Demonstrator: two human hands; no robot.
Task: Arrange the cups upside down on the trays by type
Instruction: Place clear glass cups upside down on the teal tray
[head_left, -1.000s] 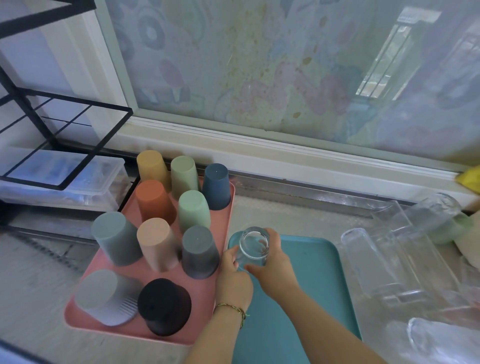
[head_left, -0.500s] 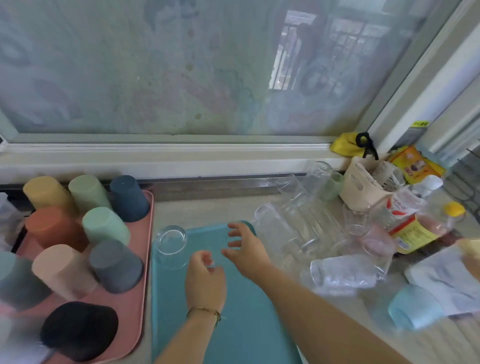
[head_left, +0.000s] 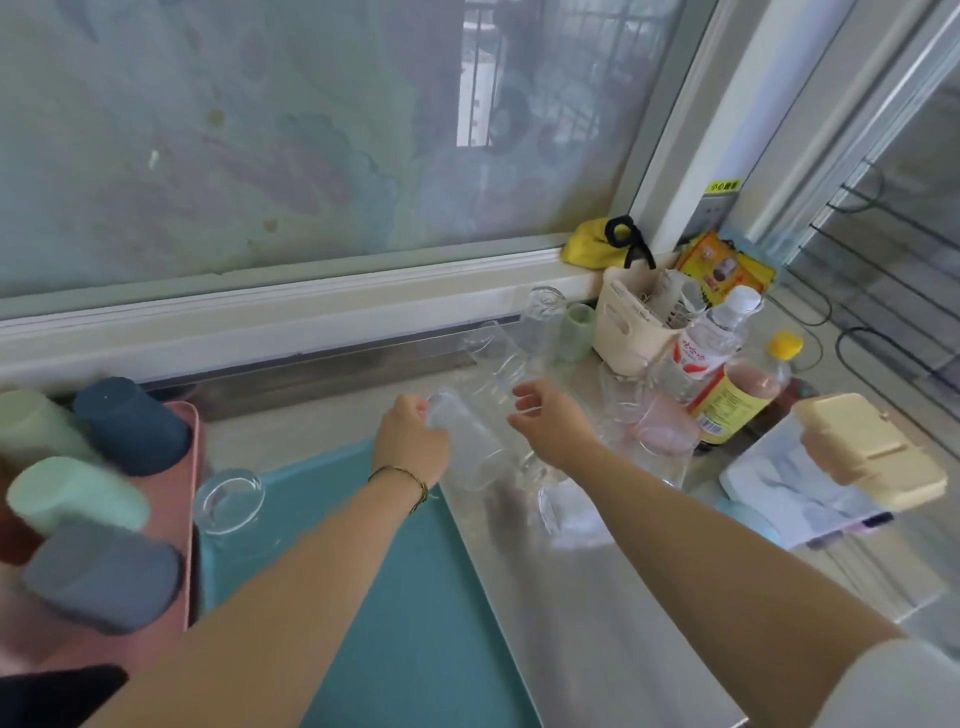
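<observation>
While both arms reach fwd over the teal tray (head_left: 363, 597), the left hand (head_left: 413, 441) has its fingers curled round the near end of a clear glass tumbler (head_left: 470, 447) lying on its side on the steel counter (head_left: 582, 613), just past the tray's right edge. Right hand (head_left: 553, 423) hovers w/ fingers spread and loosely bent, thumb apart, not gripping anything; it sits over a cluster of more clear glasses (head_left: 506, 364) lying tumbled by the window sill. One clear glass (head_left: 228, 499) stands upside down in the teal tray's far-left corner, alone on that tray. To the left, the pink tray (head_left: 182, 519) holds coloured plastic cups, all inverted: a navy cup (head_left: 132, 426), a pale green cup (head_left: 31, 431), a mint cup (head_left: 78, 499), a grey cup (head_left: 104, 577); a black one (head_left: 62, 696) at the bottom edge is only partly in view. Pink-tinted glass (head_left: 662, 431) sits right of the right hand, touching other clear glasses; exact count is blurred, can't tell. A green cup (head_left: 576, 332) stands next to a beige caddy (head_left: 631, 332) near the sill. Behind are a water bottle (head_left: 711, 343) and a yellow-capped bottle (head_left: 743, 395). A beige lidded box (head_left: 872, 457) rests on a white container (head_left: 795, 493) at far right.
</observation>
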